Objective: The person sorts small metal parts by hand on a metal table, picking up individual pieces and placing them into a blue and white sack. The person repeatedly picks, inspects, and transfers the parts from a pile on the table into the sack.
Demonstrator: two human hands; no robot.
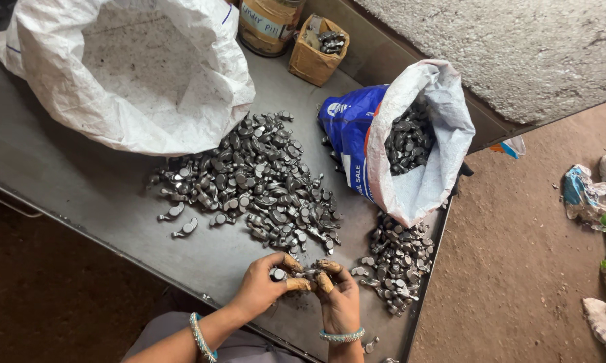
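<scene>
Steel table slopes toward its edge. Your left hand pinches one metal part, the right hand curls around others beside it. Loosen either grip and parts may roll off to the dirt floor.

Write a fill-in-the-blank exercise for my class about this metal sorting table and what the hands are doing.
1. Both hands, left hand and right hand, hold small ___ parts.
2. The blue-and-white sack lies on its ___.
3. The biggest pile of parts lies between the two ___.
4. Each wrist wears a ___.

Missing words: metal; side; sacks; bangle
</scene>
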